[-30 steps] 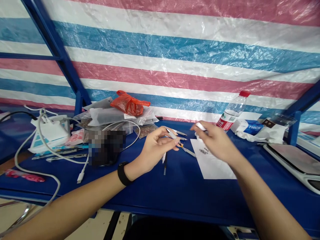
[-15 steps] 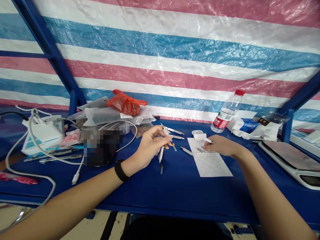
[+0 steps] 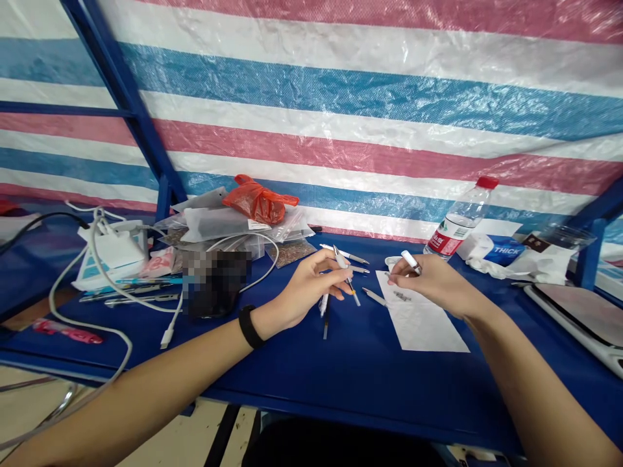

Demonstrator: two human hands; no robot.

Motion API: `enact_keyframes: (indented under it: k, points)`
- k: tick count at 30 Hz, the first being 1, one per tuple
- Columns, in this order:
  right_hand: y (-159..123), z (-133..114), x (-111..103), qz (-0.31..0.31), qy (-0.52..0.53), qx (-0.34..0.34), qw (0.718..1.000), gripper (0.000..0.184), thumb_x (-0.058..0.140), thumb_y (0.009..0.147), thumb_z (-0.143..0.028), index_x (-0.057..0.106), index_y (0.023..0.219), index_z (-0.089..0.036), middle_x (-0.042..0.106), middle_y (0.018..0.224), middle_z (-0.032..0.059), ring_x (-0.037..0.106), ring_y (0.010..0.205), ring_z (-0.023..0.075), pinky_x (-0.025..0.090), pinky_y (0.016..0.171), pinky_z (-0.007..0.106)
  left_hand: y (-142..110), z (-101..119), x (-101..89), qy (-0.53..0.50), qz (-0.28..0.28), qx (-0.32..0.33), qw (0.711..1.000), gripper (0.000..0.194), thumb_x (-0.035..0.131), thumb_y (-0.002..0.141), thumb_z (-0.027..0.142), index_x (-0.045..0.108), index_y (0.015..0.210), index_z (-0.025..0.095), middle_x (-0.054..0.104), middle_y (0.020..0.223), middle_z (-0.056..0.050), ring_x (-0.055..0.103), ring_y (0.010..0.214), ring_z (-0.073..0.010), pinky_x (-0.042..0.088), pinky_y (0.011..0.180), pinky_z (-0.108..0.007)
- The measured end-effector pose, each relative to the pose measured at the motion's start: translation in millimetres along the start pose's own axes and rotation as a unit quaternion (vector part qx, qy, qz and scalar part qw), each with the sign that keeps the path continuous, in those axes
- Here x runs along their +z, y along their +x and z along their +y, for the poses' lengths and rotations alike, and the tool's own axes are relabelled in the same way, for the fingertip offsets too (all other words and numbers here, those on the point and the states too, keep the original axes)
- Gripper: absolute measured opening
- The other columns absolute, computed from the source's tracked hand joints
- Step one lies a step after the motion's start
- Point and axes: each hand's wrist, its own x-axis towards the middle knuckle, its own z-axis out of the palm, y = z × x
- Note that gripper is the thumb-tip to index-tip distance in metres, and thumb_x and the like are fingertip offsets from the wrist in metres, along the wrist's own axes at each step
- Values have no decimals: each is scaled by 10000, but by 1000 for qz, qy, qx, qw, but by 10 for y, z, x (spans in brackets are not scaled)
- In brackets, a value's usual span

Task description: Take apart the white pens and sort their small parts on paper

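White glare on striped sheeting [image 3: 341, 91]

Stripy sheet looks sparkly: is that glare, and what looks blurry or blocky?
In the head view, white glare specks the stripy sheet; same view, blocky squares cover part of a dark thing, and small bits on the paper look fuzzy.

Clutter at rear and both ends

Striped plastic sheet [image 3: 341, 149] hung behind the worktop [image 3: 350, 383], red/white/blue, with a blue frame beam [image 3: 121, 91] slanting at left. Rear left: knotted orange-red bag [image 3: 260, 201] on a heap of clear pouches [image 3: 209, 224]. Left end: white cable [image 3: 168, 336] looped around, dark object [image 3: 228, 285] partly pixelated, pink item [image 3: 68, 331] near front edge. Right: red-capped bottle [image 3: 455, 227], label red/white, beside blue pack [image 3: 506, 250] marked "THICK". Flat scale [image 3: 577, 318] sat far right, cropped by frame.
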Motion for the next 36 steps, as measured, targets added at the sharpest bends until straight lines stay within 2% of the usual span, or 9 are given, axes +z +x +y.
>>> enact_keyframes:
  k: [3, 5, 13, 18, 23, 26, 30, 33, 36]
  points:
    - [-33, -108, 195, -34, 103, -4, 994, 270, 734, 643, -429, 719, 714, -169, 616, 626, 17, 450, 550, 129, 316, 531, 284, -12, -27, 12, -14, -7, -5, 1000, 271, 814, 797, 268, 567, 850, 171, 656, 765, 27, 746, 670, -145, 594, 623, -216]
    - [-51, -158, 318, -49, 132, -8, 990, 269, 720, 661, -416, 743, 754, -165, 536, 562, -19, 391, 526, 115, 287, 521, 281, -10, -40, 6, -32, -7, -4, 999, 294, 825, 797, 287, 565, 878, 176, 655, 762, 35, 750, 674, -148, 616, 662, -237]
    - [-75, -159, 546, -48, 92, -63, 993, 196, 685, 700, -376, 739, 713, -188, 498, 561, -39, 343, 532, 111, 269, 534, 285, 5, -54, -7, -65, 22, 15, 998, 382, 894, 736, 346, 567, 849, 182, 624, 738, 65, 727, 665, -108, 616, 668, -210]
    - [-82, -162, 644, -26, 91, -82, 992, 183, 688, 693, -378, 735, 681, -201, 381, 500, -63, 299, 510, 113, 259, 522, 286, 5, 19, -15, -81, 40, 40, 995, 357, 883, 752, 364, 599, 871, 184, 653, 786, 43, 743, 735, -131, 620, 677, -222]
    - [-78, -145, 657, -2, 82, -85, 993, 205, 698, 686, -390, 754, 696, -193, 384, 498, -58, 295, 503, 112, 244, 502, 282, 85, 159, -112, -137, 107, 59, 983, 388, 879, 764, 345, 535, 874, 204, 672, 837, 46, 780, 757, -171, 584, 577, -182]
    - [-91, -135, 654, -4, 74, -95, 993, 197, 698, 693, -384, 753, 698, -195, 378, 493, -60, 297, 496, 110, 245, 493, 276, 121, 212, -153, -162, 138, 60, 975, 361, 833, 826, 293, 484, 844, 205, 666, 814, 59, 790, 758, -170, 597, 617, -174]
    - [-108, -117, 684, 0, 69, -123, 990, 166, 683, 708, -352, 747, 709, -200, 478, 509, -45, 317, 486, 106, 279, 486, 269, 118, 238, -152, -186, 131, 32, 973, 305, 741, 918, 256, 442, 871, 217, 702, 859, 57, 781, 700, -149, 652, 740, -271]
    - [-115, -115, 721, 17, 78, -139, 987, 152, 680, 702, -345, 737, 711, -204, 661, 649, 5, 379, 500, 107, 334, 499, 271, 97, 244, -132, -203, 112, 1, 973, 269, 701, 952, 272, 438, 911, 227, 714, 896, 38, 794, 741, -182, 649, 671, -257]
    - [-121, -125, 737, 20, 89, -139, 986, 139, 688, 711, -341, 730, 719, -208, 745, 784, 44, 473, 545, 126, 389, 531, 283, 77, 225, -108, -208, 88, -17, 974, 266, 672, 973, 248, 423, 883, 217, 716, 879, 37, 771, 650, -130, 656, 741, -262]
